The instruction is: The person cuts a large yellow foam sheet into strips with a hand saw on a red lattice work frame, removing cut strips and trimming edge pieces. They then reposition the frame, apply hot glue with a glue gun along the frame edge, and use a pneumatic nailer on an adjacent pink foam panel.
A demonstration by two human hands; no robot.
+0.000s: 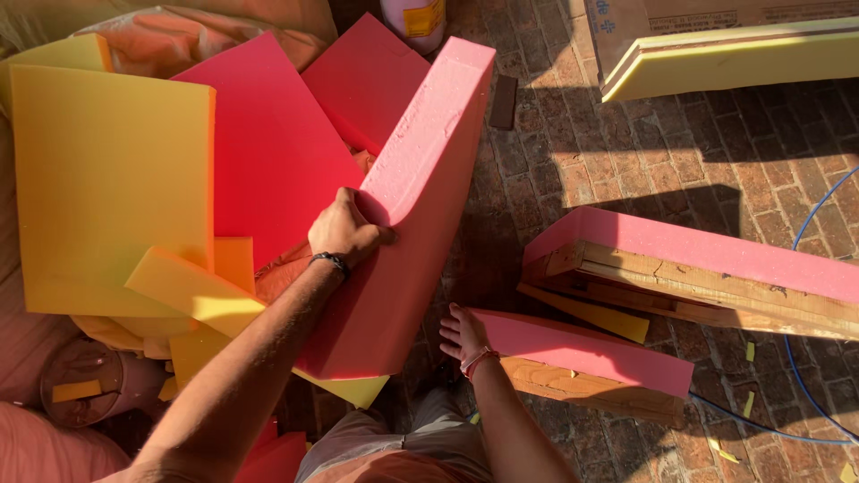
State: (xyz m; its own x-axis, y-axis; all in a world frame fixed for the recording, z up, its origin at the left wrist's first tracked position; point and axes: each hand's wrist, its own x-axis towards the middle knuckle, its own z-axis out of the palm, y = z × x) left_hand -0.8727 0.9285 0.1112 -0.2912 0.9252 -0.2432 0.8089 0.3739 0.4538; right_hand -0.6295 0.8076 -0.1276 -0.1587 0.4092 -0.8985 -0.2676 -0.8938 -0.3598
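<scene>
- Head view: the left hand (343, 231) grips the edge of a thick pink foam slab (416, 206), fingers curled over it; the slab leans tilted against a heap of red and yellow foam sheets (107, 170).
- The right hand (463, 334), fingers spread, rests against a foam-topped wooden block (586, 358) on the brick floor (626, 161).

Warm low sunlight from the left; long hard shadows on brick; sharp focus
</scene>
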